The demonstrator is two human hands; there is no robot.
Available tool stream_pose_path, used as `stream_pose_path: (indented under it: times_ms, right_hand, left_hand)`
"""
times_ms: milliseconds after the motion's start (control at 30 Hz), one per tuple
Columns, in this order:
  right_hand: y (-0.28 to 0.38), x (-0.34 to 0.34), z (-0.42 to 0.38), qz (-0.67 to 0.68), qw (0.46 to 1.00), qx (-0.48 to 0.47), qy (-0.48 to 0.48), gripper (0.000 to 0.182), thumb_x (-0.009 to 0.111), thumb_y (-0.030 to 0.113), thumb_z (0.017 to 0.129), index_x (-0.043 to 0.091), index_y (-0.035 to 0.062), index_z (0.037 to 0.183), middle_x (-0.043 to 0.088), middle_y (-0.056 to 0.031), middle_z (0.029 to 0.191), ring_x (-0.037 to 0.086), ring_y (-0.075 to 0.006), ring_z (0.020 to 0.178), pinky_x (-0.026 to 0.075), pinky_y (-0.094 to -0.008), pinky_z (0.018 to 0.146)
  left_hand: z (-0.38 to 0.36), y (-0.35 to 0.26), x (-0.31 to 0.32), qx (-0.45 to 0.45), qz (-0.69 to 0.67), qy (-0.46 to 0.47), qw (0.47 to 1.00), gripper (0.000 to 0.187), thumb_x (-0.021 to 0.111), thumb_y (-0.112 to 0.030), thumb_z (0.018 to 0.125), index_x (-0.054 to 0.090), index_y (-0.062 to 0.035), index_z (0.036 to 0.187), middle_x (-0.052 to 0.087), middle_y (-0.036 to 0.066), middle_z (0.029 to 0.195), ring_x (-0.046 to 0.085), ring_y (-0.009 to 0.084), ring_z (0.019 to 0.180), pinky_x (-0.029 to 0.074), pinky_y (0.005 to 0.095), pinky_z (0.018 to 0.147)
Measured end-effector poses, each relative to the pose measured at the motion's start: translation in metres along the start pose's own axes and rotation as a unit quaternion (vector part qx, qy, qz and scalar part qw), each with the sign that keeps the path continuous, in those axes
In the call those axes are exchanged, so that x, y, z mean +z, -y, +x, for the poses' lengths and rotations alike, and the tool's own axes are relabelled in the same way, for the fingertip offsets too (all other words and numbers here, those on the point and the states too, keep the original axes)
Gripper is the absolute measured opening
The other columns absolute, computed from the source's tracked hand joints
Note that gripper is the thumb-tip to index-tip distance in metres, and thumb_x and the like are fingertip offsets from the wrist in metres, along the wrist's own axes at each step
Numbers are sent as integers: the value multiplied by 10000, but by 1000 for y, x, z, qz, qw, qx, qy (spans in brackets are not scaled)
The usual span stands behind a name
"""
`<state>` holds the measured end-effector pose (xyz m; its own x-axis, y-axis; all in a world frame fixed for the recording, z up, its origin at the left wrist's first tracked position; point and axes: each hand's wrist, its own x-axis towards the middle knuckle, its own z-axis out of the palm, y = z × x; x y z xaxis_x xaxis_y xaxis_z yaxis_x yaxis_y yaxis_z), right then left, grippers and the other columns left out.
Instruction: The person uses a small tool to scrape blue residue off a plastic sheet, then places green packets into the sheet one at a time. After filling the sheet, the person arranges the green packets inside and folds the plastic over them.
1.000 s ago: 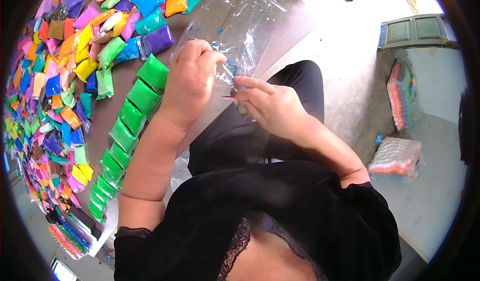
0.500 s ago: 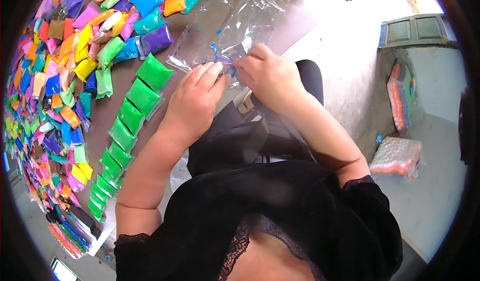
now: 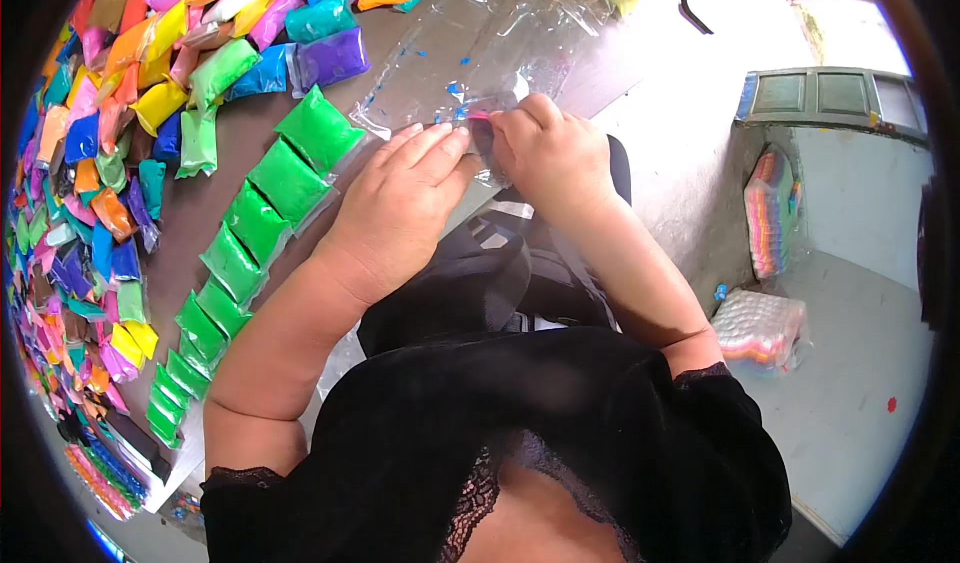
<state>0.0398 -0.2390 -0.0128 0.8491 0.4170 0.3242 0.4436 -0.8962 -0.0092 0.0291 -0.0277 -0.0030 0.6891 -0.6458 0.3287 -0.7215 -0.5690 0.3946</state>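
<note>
A clear plastic bag (image 3: pixel 490 38) lies on the brown table top, its near edge under my fingers. My left hand (image 3: pixel 405 193) presses its fingers and thumb together on that edge. Close by on the right, my right hand (image 3: pixel 555 153) is closed in a pinch at the same edge, and a small strip of pink shows at its fingertips. Small blue scraps (image 3: pixel 455 90) lie on the plastic just beyond the hands. A row of bright green packets (image 3: pixel 287 178), joined in a strip, runs along the left side of my left forearm.
Many small packets in mixed colours (image 3: pixel 160 108) are heaped over the left side of the table (image 3: pixel 205 228). A black bent piece (image 3: pixel 695 13) lies at the far right. On the floor at right are wrapped striped bundles (image 3: pixel 770 213) near a grey-green cabinet (image 3: pixel 830 98).
My view has shifted slightly, moving the table and green packets in frame. Both hands stay at the plastic's edge, the right fingertips now slightly farther from me, with more pink showing.
</note>
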Motion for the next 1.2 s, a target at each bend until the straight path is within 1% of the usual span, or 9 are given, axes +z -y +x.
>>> stream_pose_path:
  times_ms: [67,200,367,600,667,800,1000,1067,1200]
  right_hand:
    - [0,1,4,-28,997,65,23,62,730,176,825,692,154,869,600,-23,819,658,-229,628,542,-362,546]
    - [-5,-8,6,51,996,66,17,97,744,158,818,720,149,911,630,-37,849,665,-242,666,543,-369,567]
    - [-2,-20,-9,156,987,23,-22,154,724,167,827,706,164,980,574,-32,862,642,-263,691,533,-389,594]
    - [6,-13,-4,104,994,-38,19,143,700,176,807,690,141,945,543,-42,861,646,-243,705,528,-401,600]
    - [4,-11,1,56,997,-42,32,249,768,162,742,712,176,984,591,3,980,660,-191,758,536,-335,624]
    - [7,-12,0,37,997,-53,43,244,764,172,742,710,178,980,599,0,977,659,-196,738,541,-340,626]
    - [6,-10,4,29,997,-53,39,186,751,178,772,698,171,951,601,-5,935,658,-199,728,545,-359,622]
    - [8,-13,4,37,996,-77,21,84,685,188,791,619,137,796,531,-27,805,655,-207,655,522,-372,535]
    - [4,-6,6,35,996,-86,5,92,683,189,790,614,130,800,530,-33,803,653,-206,646,522,-373,535]
  left_hand:
    - [0,1,0,9,-1,2,1000,294,574,-86,880,693,-38,1144,631,111,1278,582,297,1223,429,446,1098]
    - [-3,-1,0,10,7,3,1000,280,583,-80,880,688,-31,1135,627,107,1275,583,289,1220,438,446,1087]
    - [-6,-6,8,39,40,-17,998,243,602,-91,868,693,12,1069,631,114,1267,585,287,1210,449,436,1081]
    - [-10,-11,4,34,47,7,998,286,600,-99,838,693,29,1076,641,135,1259,583,280,1222,445,424,1085]
    - [-9,-11,3,34,42,14,998,318,582,-95,829,690,26,1102,640,137,1263,581,277,1227,437,420,1092]
    - [-9,-10,2,34,44,15,998,339,568,-94,835,683,22,1132,638,134,1262,580,270,1229,433,418,1097]
    - [-9,-10,1,27,37,22,999,365,566,-102,840,671,12,1171,632,120,1260,572,267,1235,428,421,1098]
    - [-9,-9,3,27,24,20,999,363,566,-102,837,669,15,1165,630,121,1256,568,269,1237,424,424,1101]
    - [-9,-9,2,25,11,17,999,363,566,-104,836,669,14,1163,630,118,1251,567,268,1233,425,428,1100]
